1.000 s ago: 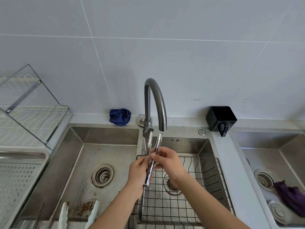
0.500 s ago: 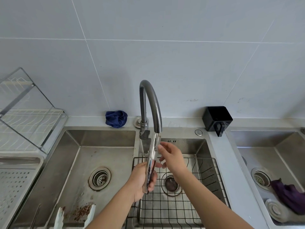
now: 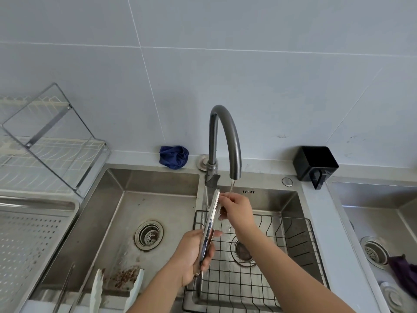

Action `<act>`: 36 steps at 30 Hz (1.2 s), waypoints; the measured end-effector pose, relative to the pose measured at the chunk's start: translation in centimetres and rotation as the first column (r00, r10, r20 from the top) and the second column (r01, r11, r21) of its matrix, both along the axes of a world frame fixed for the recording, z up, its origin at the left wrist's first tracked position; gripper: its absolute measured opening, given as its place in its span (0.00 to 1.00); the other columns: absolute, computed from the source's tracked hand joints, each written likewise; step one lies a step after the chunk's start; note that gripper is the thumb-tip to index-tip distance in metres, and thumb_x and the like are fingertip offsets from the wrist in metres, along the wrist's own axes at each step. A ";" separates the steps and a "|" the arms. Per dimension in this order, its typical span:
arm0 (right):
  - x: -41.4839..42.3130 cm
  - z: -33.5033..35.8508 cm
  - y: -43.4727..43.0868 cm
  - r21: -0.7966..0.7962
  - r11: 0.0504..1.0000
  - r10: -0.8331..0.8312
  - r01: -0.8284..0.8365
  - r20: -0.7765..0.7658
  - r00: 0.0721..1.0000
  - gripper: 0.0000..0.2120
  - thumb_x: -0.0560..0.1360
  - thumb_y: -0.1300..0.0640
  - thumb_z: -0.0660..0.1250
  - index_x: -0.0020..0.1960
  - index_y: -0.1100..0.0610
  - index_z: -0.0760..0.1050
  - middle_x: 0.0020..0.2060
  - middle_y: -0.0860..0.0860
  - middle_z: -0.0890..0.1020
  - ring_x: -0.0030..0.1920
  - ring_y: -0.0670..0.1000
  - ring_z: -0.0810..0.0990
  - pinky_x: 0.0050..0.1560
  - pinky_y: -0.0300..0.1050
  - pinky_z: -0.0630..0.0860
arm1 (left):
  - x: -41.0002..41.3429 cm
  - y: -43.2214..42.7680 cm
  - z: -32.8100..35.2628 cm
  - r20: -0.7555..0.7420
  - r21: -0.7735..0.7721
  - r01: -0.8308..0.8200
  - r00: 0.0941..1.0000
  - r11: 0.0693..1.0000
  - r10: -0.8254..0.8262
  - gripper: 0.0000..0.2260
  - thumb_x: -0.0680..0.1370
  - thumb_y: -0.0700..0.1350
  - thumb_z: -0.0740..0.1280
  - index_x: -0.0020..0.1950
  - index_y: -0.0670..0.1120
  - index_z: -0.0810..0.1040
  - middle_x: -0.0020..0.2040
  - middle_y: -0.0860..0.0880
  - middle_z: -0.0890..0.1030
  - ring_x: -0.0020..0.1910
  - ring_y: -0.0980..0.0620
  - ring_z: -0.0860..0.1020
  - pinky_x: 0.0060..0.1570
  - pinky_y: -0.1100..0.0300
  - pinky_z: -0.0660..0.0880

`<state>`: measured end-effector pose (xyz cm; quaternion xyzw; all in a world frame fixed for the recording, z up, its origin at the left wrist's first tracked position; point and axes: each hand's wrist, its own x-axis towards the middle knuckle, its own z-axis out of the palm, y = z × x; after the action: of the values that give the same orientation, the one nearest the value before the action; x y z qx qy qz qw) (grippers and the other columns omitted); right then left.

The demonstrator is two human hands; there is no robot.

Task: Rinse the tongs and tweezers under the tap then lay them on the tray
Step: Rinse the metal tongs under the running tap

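My left hand (image 3: 193,256) grips the handle end of steel tongs (image 3: 209,220), which point up and away toward the grey tap (image 3: 225,141). My right hand (image 3: 237,208) pinches the serrated tips just below the spout, where a thin stream of water runs. White-tipped tongs (image 3: 117,290) and thin metal tweezers (image 3: 65,288) lie in the left sink basin (image 3: 126,213) near its front edge. The perforated steel tray (image 3: 29,240) lies at the far left.
A black wire basket (image 3: 282,249) sits in the middle basin under my hands. A dish rack (image 3: 45,145) stands at the back left. On the back ledge are a blue cloth (image 3: 173,157) and a black holder (image 3: 316,164). A third basin (image 3: 383,222) at right holds a purple cloth (image 3: 404,274).
My left hand slid down to the tongs' handle end. My right hand moved up the tongs to their tips near the spout.
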<state>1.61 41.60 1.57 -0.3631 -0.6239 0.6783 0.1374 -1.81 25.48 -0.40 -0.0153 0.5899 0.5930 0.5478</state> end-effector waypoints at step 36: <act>0.9 -0.6 0.4 -0.131 0.989 -0.073 0.062 -0.075 0.995 0.13 0.83 0.56 0.64 0.47 0.65 0.80 0.34 0.59 0.86 0.26 0.50 0.76 0.24 0.41 0.71 | 0.2 -1.0 1.4 -0.202 0.090 0.037 0.979 0.995 -0.018 0.17 0.72 0.55 0.74 0.45 0.41 0.81 0.38 0.38 0.78 0.27 0.48 0.72 0.22 0.61 0.66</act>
<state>2.52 42.05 0.94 -0.3649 -0.5604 0.7258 0.1613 -1.58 24.50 0.96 0.0781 0.6141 0.6107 0.4938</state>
